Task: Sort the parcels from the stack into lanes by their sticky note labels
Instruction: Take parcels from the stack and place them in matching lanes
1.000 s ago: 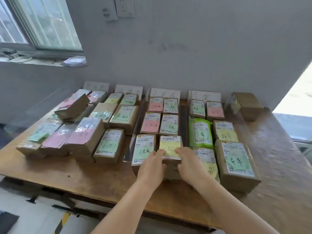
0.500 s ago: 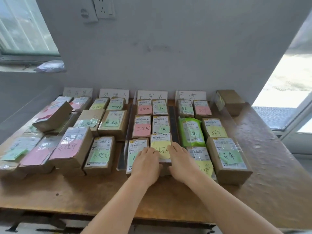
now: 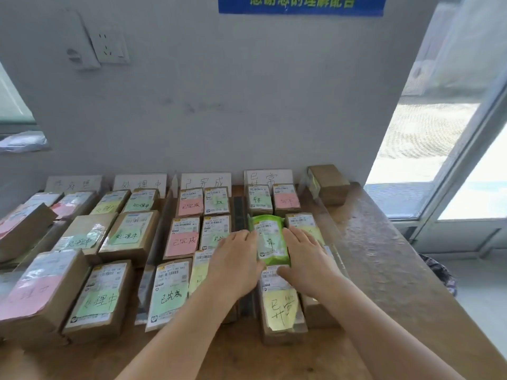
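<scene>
Parcels are lying in four lanes across the counter (image 3: 384, 270), each lane headed by a handwritten card at the wall, at twelve o'clock. Going left to right: brown boxes with pink and green notes are filling the two left lanes, flatter boxes are lining the third lane, and the fourth lane is holding the green pouch (image 3: 270, 242) in its middle row.

The left hand (image 3: 236, 259) is lying flat at the pouch's nine o'clock edge, fingers straight and touching it, gripping nothing. The right hand (image 3: 304, 253) is lying just as flat at its three o'clock edge, partly covering the neighbouring box.

The pouch is looking soft, light and slick, so it is probably going to sag and slide; pressing on both long edges, as the hands are placed, seems the sound hold. One brown box (image 3: 327, 183) is sitting apart at one o'clock, near the wall.
</scene>
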{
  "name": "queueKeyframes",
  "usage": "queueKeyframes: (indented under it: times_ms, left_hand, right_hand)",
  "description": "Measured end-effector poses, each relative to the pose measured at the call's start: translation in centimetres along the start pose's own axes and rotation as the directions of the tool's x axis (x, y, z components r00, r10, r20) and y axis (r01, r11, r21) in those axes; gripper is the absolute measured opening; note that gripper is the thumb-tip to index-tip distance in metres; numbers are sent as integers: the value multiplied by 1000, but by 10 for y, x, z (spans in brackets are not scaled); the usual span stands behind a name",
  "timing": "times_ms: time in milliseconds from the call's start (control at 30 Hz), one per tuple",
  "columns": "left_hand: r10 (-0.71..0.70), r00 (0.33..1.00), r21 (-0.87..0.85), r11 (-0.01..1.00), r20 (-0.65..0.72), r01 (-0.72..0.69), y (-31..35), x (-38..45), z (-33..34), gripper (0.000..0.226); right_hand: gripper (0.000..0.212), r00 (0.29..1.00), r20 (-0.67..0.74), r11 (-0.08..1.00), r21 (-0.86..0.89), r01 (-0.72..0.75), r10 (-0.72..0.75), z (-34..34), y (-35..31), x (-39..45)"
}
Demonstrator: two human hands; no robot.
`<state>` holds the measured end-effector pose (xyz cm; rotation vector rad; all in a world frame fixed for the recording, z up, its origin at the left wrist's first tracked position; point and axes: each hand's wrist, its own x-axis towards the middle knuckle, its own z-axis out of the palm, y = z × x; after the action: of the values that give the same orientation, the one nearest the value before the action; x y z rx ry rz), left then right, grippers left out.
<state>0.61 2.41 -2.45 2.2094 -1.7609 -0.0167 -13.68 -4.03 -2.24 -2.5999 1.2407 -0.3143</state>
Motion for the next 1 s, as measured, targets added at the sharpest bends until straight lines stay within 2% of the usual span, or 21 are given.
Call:
queueKeyframes:
  times_ms: [100, 400, 567, 767, 1000]
  left_hand:
    - [29, 1000, -4, 1000, 10, -29, 32, 25, 8, 63]
    - [-40, 999, -39, 998, 30, 42, 126, 115, 43, 64]
    - [-101, 993, -72, 992, 61, 106, 165, 159, 63, 64]
    - [-123, 980, -86, 987, 154, 137, 196, 217, 88, 68]
    - [-229, 937, -94, 961, 265, 261, 201, 281, 127, 73]
  right_hand:
    - [67, 999, -45, 1000, 6, 19, -18, -16, 39, 11]
    - [66, 999, 19, 999, 0, 51, -51, -51, 166, 55]
    - [73, 998, 65, 1000, 12, 22, -23, -63, 226, 83]
    - [73, 994, 98, 997, 56, -59, 53, -70, 279, 117]
    - [69, 991, 106, 987, 127, -98, 85, -66, 311, 173]
